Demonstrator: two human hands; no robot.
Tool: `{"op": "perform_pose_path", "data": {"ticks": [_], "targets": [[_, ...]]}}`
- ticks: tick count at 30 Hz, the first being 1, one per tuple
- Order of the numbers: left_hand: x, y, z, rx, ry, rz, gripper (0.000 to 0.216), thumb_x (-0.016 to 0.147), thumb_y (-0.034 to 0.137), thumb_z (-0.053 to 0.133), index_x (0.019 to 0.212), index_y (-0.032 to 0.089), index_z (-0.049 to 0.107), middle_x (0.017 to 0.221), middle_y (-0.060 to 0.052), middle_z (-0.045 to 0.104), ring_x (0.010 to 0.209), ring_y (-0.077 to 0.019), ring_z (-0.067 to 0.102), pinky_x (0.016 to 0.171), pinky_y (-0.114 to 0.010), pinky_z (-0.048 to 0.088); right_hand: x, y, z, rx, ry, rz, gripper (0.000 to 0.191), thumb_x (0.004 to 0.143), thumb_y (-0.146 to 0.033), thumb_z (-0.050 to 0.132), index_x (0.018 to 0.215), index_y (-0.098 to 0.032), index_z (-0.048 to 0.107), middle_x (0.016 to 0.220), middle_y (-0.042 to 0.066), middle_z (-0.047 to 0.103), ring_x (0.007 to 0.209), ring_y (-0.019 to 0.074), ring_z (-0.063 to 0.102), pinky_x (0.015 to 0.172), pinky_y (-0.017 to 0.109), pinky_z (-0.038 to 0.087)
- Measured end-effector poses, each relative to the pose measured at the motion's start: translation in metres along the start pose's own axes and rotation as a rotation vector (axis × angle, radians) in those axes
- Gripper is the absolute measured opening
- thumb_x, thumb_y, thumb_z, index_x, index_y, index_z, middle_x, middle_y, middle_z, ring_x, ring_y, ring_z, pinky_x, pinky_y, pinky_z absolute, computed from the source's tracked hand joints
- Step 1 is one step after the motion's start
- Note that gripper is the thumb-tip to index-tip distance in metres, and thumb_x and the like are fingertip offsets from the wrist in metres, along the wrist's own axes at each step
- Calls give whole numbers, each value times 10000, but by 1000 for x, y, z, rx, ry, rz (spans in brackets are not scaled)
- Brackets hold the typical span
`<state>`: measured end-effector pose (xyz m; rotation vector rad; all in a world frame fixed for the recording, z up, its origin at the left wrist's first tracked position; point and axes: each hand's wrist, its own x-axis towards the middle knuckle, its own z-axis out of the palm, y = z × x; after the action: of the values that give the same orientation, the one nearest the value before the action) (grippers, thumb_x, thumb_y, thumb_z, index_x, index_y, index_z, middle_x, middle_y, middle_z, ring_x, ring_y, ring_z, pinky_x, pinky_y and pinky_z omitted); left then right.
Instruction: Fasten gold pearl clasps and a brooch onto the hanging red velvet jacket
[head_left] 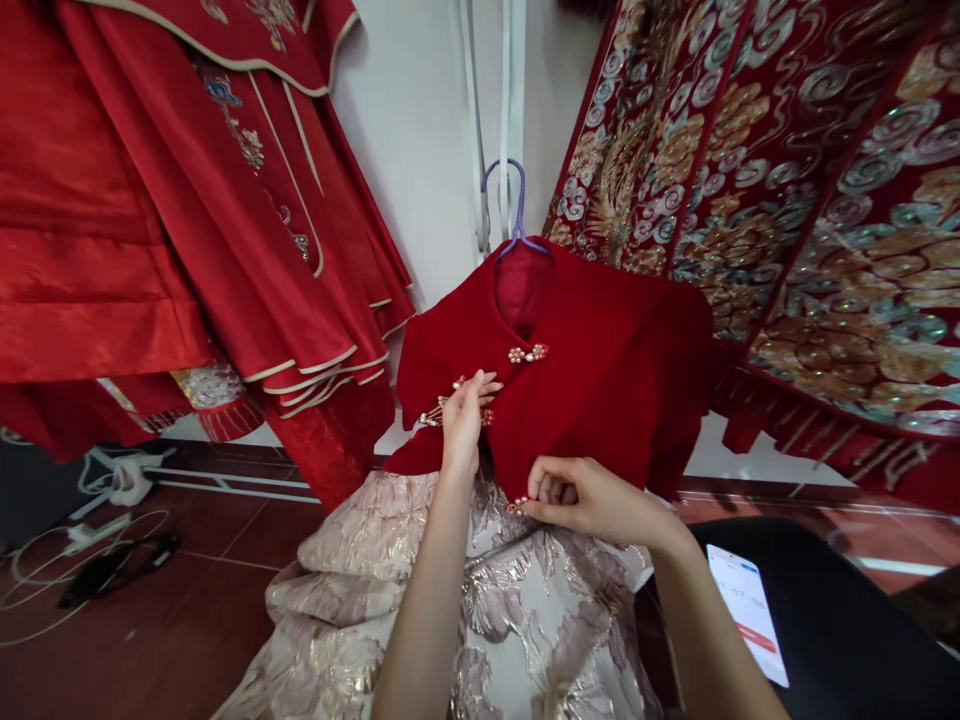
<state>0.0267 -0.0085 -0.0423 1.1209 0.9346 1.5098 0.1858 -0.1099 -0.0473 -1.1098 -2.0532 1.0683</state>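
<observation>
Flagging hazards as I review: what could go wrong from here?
The right hand seems to pinch the lower beaded clasp; a hard tug might loosen beads. Pulling down could slip the red jacket off its purple hanger. The phone appears close to the right forearm, which might knock it.

2 slim forearms are showing bare, left forearm (427, 610) and right forearm (705, 610) narrowing toward wrists (460, 465). Left hand (463, 418), right hand (592, 495) also showing bare; fingers (489, 380) seemingly slender, edges blurring.

Red jacket (600, 330) hangs on purple hanger (518, 205). Left hand (466, 415) touches jacket's front; right hand (574, 492) pinches beaded hem clasp (516, 507). Floral fabric (547, 625) below. Phone (746, 610) on black surface (847, 620).
</observation>
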Motion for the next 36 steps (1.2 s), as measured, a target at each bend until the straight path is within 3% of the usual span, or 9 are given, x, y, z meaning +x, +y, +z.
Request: {"op": "perform_pose_path", "data": {"ticks": [6, 8, 11, 17, 21, 29, 33, 36], "targets": [[14, 18, 19, 716, -109, 667, 255, 907, 400, 531, 1061, 271, 688, 1039, -67, 577, 952, -189, 531, 710, -274, 485, -30, 0, -25, -44, -15, 79, 206, 871, -377, 602, 823, -186, 542, 709, -15, 585, 646, 95, 514, 585, 215, 402], [17, 25, 21, 954, -142, 823, 256, 919, 409, 511, 1047, 274, 687, 1024, -69, 533, 983, -207, 489, 751, -302, 475, -41, 3, -34, -45, 17, 106, 222, 879, -395, 593, 817, -190, 534, 702, -17, 569, 643, 96, 506, 584, 218, 400], [24, 36, 22, 1121, -216, 959, 253, 928, 394, 499, 1039, 247, 671, 998, -69, 509, 964, -209, 463, 804, -330, 456, -57, 9, -47, -40, 86, 140, 260, 879, -441, 592, 824, -194, 535, 714, -14, 555, 658, 102, 503, 602, 228, 406], [39, 54, 27, 1177, -436, 1052, 154, 904, 333, 542, 932, 202, 618, 1002, -55, 583, 987, -209, 499, 914, -397, 401, -76, 16, -63, -30, 194, 166, 278, 878, -469, 592, 847, -198, 538, 739, -11, 535, 689, 106, 497, 611, 231, 398], [42, 59, 29, 1171, -574, 1136, 81, 911, 242, 503, 897, 197, 569, 898, -7, 649, 949, -169, 569, 1108, -464, 248, -79, 16, -66, -30, 205, 167, 282, 883, -478, 581, 861, -201, 536, 742, -11, 530, 694, 109, 497, 622, 235, 405], [49, 57, 31, 1126, -570, 1127, 54, 896, 233, 531, 867, 203, 565, 841, 28, 667, 865, -143, 618, 1190, -532, 86, -74, 13, -62, 0, 189, 150, 273, 881, -474, 586, 867, -207, 532, 766, -7, 554, 714, 117, 504, 644, 244, 422], [49, 59, 31, 1120, -593, 1134, 107, 910, 203, 492, 845, 212, 576, 825, 40, 663, 858, -133, 612, 1197, -529, 63, -70, 15, -60, 3, 189, 139, 266, 878, -467, 593, 863, -208, 533, 757, -11, 555, 707, 115, 506, 633, 243, 422], [47, 59, 30, 1142, -517, 1134, 101, 908, 289, 525, 925, 212, 588, 883, 13, 655, 905, -152, 594, 1195, -516, 105, -68, 15, -58, 1, 183, 133, 263, 877, -463, 594, 856, -208, 534, 749, -15, 556, 695, 111, 507, 627, 243, 423]]}}
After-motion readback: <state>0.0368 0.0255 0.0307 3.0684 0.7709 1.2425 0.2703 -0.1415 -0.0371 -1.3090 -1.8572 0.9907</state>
